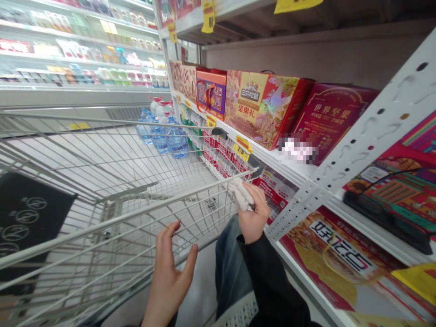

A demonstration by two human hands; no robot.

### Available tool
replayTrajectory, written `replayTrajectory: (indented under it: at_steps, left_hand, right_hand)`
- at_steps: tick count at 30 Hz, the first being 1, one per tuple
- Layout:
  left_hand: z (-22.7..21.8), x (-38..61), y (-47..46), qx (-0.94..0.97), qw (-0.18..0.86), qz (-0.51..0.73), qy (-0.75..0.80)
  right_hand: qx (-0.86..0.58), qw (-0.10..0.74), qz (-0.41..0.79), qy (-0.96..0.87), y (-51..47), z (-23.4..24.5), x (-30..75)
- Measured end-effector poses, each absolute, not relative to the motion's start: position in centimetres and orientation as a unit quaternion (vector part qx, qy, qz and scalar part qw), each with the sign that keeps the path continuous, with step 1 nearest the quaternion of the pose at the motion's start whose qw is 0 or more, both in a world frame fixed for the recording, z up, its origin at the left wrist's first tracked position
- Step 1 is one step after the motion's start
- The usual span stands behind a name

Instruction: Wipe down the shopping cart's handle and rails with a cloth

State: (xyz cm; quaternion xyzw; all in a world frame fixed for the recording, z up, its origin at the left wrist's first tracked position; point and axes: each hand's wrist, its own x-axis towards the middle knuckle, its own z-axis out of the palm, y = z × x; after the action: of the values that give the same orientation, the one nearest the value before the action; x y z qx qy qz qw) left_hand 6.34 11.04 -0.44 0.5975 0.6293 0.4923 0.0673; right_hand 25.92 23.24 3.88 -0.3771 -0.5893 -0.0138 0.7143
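A metal shopping cart [132, 204] fills the left and middle of the view, its basket holding no goods that I can see. My right hand [255, 211] is closed around a crumpled white cloth [240, 193] and presses it against the cart's top rim near the front corner. Lower down, my left hand [172, 272] has its fingers spread and nothing in them, close beside the cart's wire side. A black sleeve covers my right forearm.
White shelving [303, 181] along the right carries gift boxes [254, 106] and packs of bottles below. Large water bottles [175, 138] stand on the floor ahead. A lit refrigerated display [78, 59] lines the back left. A black panel [30, 222] hangs at the cart's left.
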Motion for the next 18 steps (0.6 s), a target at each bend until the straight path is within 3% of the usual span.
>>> replayTrajectory:
  at_steps: [18]
  left_hand:
    - [-0.2, 6.2, 11.2, 0.599, 0.057, 0.483, 0.636]
  right_hand:
    - [-0.317, 0.692, 0.027, -0.648, 20.8, 4.4, 23.1]
